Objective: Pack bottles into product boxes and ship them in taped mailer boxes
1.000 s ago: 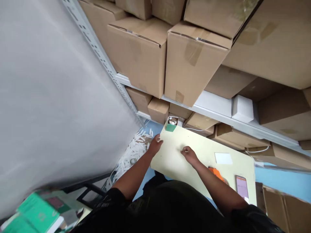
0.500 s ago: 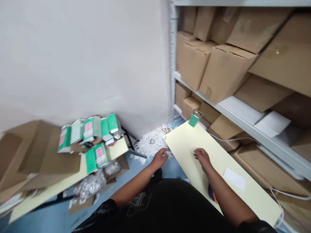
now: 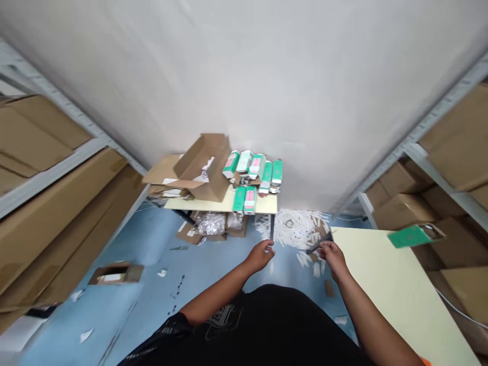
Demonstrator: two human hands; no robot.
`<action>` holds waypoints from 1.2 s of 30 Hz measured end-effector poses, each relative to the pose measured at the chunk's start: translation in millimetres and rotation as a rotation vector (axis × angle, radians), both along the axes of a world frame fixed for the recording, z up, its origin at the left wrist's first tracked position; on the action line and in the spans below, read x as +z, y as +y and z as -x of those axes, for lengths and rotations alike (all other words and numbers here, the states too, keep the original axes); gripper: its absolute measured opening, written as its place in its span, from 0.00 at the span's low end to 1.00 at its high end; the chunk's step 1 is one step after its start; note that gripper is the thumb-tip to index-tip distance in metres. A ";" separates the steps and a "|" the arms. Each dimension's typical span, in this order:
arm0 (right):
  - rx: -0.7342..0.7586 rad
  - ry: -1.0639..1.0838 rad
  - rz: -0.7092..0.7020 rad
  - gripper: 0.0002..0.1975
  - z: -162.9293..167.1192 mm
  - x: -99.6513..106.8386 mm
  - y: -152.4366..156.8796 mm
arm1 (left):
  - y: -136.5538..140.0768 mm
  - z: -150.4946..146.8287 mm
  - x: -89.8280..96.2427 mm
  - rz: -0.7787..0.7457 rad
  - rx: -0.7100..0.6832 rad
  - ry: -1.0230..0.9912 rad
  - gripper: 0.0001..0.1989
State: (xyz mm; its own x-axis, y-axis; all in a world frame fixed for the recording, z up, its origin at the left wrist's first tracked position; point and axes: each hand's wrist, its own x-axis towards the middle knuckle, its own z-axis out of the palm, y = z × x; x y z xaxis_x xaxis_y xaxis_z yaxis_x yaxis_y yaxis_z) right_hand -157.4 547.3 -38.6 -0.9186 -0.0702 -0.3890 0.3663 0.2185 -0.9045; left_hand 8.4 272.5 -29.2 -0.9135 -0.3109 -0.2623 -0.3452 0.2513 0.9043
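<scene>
My left hand (image 3: 261,255) hangs over the blue floor in front of my body, holding nothing, its fingers loosely bent and the thumb apart. My right hand (image 3: 333,257) is beside the near left edge of the cream table (image 3: 366,274), its fingers half curled with nothing visible in them. A dark bar (image 3: 319,244) shows behind its fingertips; I cannot tell whether they touch. On the right table's far edge lies a green box (image 3: 412,236) with its end open. Several green and white boxes (image 3: 249,198) stand on the other table against the wall.
An open cardboard carton (image 3: 213,188) stands on the far table (image 3: 217,206), with bags of clear plastic (image 3: 211,223) beneath. White paper strips (image 3: 293,229) cover the floor by the wall. Shelves with cartons flank both sides (image 3: 57,239). A small open carton (image 3: 116,274) lies on the floor.
My view has swung left, bringing the far table to the middle and the left shelf into sight. My right hand has gone from above the cream table to its left edge.
</scene>
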 end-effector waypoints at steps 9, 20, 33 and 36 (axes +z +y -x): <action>0.169 -0.054 0.033 0.19 -68.7 6.0 -194.6 | -171.1 -126.5 -4.1 0.011 0.197 -0.018 0.14; 0.368 -0.016 0.023 0.19 -47.5 34.9 -328.5 | -286.1 -149.3 -9.5 -0.067 0.467 -0.015 0.14; 0.668 0.262 0.284 0.18 40.9 146.1 -537.7 | -469.2 -101.9 25.0 -0.324 1.141 0.120 0.12; 0.699 0.288 0.310 0.17 42.2 160.9 -569.1 | -516.9 -94.6 30.6 -0.385 1.194 0.159 0.15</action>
